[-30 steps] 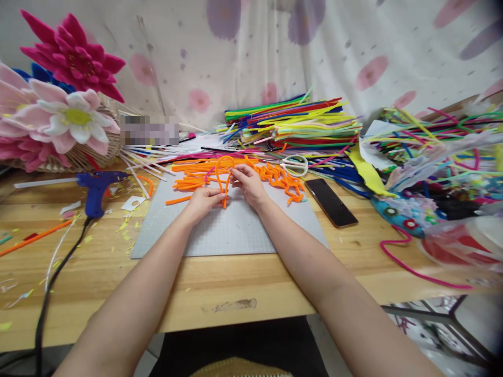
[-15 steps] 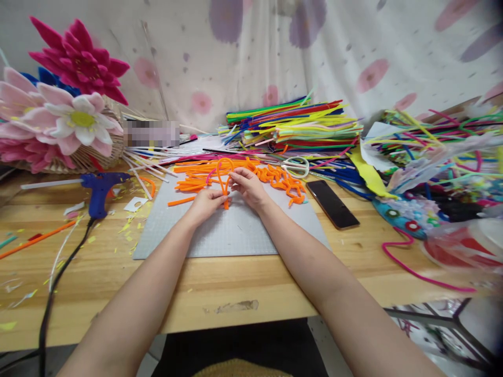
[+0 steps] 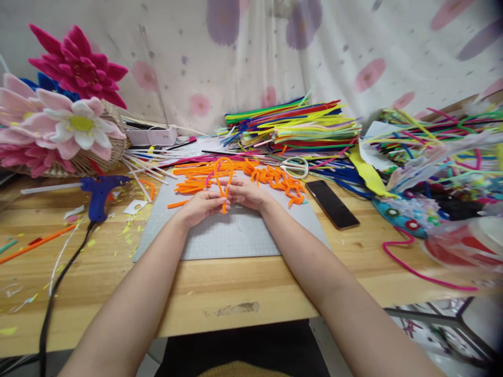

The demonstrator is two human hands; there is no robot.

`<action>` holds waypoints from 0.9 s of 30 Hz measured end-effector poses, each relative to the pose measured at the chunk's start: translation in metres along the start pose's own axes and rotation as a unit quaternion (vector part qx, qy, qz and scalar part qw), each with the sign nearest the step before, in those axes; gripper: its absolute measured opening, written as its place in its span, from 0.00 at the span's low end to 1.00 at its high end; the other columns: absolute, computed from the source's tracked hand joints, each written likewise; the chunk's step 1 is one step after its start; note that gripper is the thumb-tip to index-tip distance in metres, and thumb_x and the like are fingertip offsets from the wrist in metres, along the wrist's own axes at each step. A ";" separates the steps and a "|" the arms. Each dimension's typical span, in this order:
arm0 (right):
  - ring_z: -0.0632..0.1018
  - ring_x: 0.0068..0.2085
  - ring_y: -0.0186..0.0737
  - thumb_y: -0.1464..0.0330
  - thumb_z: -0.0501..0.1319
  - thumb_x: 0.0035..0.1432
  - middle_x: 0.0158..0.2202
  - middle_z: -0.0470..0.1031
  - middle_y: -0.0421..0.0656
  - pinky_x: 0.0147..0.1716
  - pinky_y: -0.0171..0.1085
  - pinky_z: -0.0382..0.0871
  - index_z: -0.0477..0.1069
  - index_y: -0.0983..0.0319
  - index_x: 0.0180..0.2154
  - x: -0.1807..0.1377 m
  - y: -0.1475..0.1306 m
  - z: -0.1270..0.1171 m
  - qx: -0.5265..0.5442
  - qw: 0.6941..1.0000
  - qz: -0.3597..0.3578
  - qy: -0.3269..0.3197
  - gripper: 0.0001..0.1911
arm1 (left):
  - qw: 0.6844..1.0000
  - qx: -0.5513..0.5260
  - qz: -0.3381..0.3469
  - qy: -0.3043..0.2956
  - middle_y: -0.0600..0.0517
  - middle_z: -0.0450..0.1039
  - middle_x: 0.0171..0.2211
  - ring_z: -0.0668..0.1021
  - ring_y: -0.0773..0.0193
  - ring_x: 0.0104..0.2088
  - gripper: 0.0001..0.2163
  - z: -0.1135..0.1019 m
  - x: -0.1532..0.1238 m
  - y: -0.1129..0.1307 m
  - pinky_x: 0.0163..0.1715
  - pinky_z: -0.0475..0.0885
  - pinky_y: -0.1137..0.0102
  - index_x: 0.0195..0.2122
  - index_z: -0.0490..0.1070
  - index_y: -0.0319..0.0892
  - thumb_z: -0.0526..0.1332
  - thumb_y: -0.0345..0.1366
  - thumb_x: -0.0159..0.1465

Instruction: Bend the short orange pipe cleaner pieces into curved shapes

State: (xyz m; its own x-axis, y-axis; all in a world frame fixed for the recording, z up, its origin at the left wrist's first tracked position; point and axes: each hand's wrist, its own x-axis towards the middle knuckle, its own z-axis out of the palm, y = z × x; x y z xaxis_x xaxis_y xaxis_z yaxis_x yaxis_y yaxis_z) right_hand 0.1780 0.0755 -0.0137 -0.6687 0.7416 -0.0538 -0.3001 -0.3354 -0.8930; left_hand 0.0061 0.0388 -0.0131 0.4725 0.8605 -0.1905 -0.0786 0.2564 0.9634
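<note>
- right hand (image 3: pixel 248 193): fingertips partly hidden, grip cannot be told.
- left hand (image 3: pixel 202 206) pinches orange fuzzy-stem loop (image 3: pixel 224 159) near crossed ends.
- long axis near upright, rounded end up.

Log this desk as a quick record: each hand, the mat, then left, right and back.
Left hand: pinches orange loop near its lower end
Right hand: at the orange loop's lower part; contact unclear
Mat: gray, beneath both hands
Left: blue glue gun
Right: dark phone
Back: multicolored stems
</note>
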 end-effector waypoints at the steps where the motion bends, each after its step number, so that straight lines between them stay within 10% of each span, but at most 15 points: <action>1: 0.69 0.24 0.27 0.65 0.67 0.40 0.24 0.71 0.37 0.25 0.30 0.64 0.70 0.64 0.39 -0.002 0.000 0.000 0.002 0.999 0.020 -0.034 0.21 | 1.000 -0.004 -0.007 -0.018 0.48 0.74 0.28 0.74 0.68 0.28 0.09 0.001 -0.001 0.001 0.31 0.70 0.73 0.28 0.75 0.37 0.66 0.37 0.49; 6: 0.69 0.24 0.27 0.65 0.69 0.37 0.23 0.71 0.38 0.25 0.30 0.64 0.70 0.65 0.34 -0.007 -0.001 -0.003 0.019 0.997 0.019 -0.078 0.19 | 0.997 -0.039 -0.042 -0.060 0.49 0.73 0.24 0.73 0.69 0.25 0.09 0.008 -0.005 0.005 0.28 0.70 0.73 0.27 0.75 0.37 0.68 0.36 0.46; 17: 0.59 0.18 0.23 0.64 0.64 0.42 0.16 0.61 0.34 0.16 0.26 0.48 0.70 0.65 0.26 0.005 -0.005 -0.004 0.000 0.986 -0.070 0.152 0.11 | 0.999 -0.016 -0.041 0.017 0.48 0.74 0.26 0.73 0.70 0.24 0.12 0.010 0.000 0.001 0.30 0.71 0.70 0.29 0.74 0.35 0.69 0.36 0.45; 27: 0.60 0.20 0.22 0.66 0.62 0.44 0.19 0.60 0.34 0.16 0.26 0.49 0.71 0.65 0.29 0.008 -0.006 -0.016 0.038 0.972 -0.115 0.203 0.10 | 0.998 0.001 -0.060 0.034 0.49 0.74 0.25 0.72 0.71 0.22 0.12 0.017 0.001 0.002 0.31 0.71 0.68 0.28 0.75 0.36 0.69 0.35 0.44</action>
State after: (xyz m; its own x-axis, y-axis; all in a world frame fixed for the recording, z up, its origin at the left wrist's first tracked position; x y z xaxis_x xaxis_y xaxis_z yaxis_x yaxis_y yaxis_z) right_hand 0.1855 0.0925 -0.0157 -0.2597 0.9647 -0.0425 -0.4701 -0.1648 -0.8671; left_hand 0.0211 0.0331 -0.0084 0.4180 0.8518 -0.3158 -0.0243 0.3580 0.9334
